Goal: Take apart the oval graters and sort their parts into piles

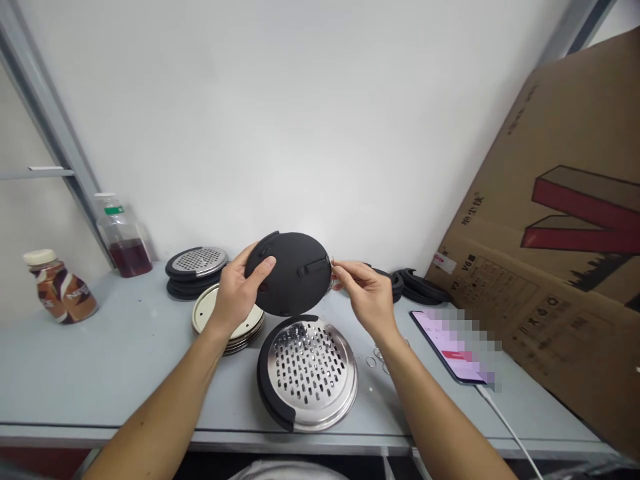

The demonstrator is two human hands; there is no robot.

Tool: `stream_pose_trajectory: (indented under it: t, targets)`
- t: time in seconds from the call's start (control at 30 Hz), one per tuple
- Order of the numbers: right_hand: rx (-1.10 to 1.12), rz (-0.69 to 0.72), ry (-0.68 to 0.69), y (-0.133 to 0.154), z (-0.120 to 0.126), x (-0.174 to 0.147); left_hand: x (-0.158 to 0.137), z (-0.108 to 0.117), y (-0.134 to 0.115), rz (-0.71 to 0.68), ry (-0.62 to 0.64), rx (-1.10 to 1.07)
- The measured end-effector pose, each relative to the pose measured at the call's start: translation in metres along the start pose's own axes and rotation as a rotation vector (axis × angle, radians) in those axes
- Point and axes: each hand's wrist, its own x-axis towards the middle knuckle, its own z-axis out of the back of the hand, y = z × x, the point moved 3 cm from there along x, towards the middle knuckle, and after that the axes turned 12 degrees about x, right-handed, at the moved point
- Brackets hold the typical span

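My left hand [240, 283] grips a round black disc [293, 287] by its left side, thumb across the face. The disc is tilted up toward me and has a small black clip-like strip near its right edge. At that edge the fingers of my right hand [367, 290] pinch what looks like a thin metal ring, mostly hidden by the fingertips. Below the disc, a stack of round metal grater plates [310, 363] with a black rim piece lies on the table. Several small metal rings [371, 361] lie beside my right wrist.
Behind my left wrist sits a stack of cream round plates [204, 308]; another grater stack [197, 261] stands behind it. Black curved pieces [423, 287] lie at the back right. A phone [450, 350] with cable, a cardboard box [550, 253] and two bottles [63, 290] flank the table.
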Motion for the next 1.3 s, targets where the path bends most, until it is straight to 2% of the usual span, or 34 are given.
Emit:
stream_pose_trajectory:
  t: [0.07, 0.23, 0.33, 0.43, 0.57, 0.67, 0.73, 0.83, 0.93, 1.03, 1.13, 1.17, 1.2, 1.23, 1.3]
  targets:
    - [0.069, -0.101, -0.012, -0.001, 0.003, 0.002, 0.0, 0.003, 0.002, -0.009, 0.009, 0.018]
    - [0.033, -0.116, 0.025, -0.004, 0.007, 0.0, -0.007, 0.009, -0.002, -0.083, 0.007, 0.19]
    - [-0.085, -0.064, 0.062, -0.003, 0.008, -0.004, -0.013, 0.011, -0.009, -0.206, 0.028, 0.37]
    - [-0.188, 0.076, 0.035, 0.004, 0.009, -0.006, -0.014, 0.008, -0.02, -0.332, 0.05, 0.529]
    - [-0.321, 0.289, -0.15, 0.017, 0.017, -0.006, -0.006, -0.005, -0.043, -0.453, 0.089, 0.603]
    - [-0.392, 0.418, -0.266, 0.027, 0.026, -0.004, 0.003, -0.017, -0.063, -0.461, 0.118, 0.558]
    - [-0.401, 0.417, -0.301, 0.03, 0.031, -0.001, 0.008, -0.023, -0.077, -0.465, 0.15, 0.522]
    - [-0.332, 0.31, -0.356, 0.03, 0.035, 0.003, 0.013, -0.031, -0.097, -0.521, 0.227, 0.544]
    - [-0.254, 0.265, -0.408, 0.032, 0.031, 0.0, 0.013, -0.037, -0.114, -0.568, 0.24, 0.584]
    - [-0.22, 0.287, -0.458, 0.046, 0.03, -0.002, 0.007, -0.041, -0.113, -0.59, 0.242, 0.636]
    - [-0.241, 0.458, -0.643, 0.077, 0.053, 0.003, 0.001, -0.037, -0.089, -0.599, 0.353, 0.745]
    - [-0.215, 0.519, -0.753, 0.087, 0.067, 0.005, 0.0, -0.031, -0.08, -0.598, 0.351, 0.761]
    - [-0.209, 0.56, -0.809, 0.094, 0.082, 0.008, 0.001, -0.022, -0.073, -0.582, 0.276, 0.758]
    - [-0.244, 0.511, -0.75, 0.098, 0.094, 0.013, 0.004, -0.009, -0.069, -0.561, 0.132, 0.737]
    - [-0.295, 0.241, -0.474, 0.089, 0.113, 0.019, 0.011, 0.011, -0.071, -0.567, -0.097, 0.714]
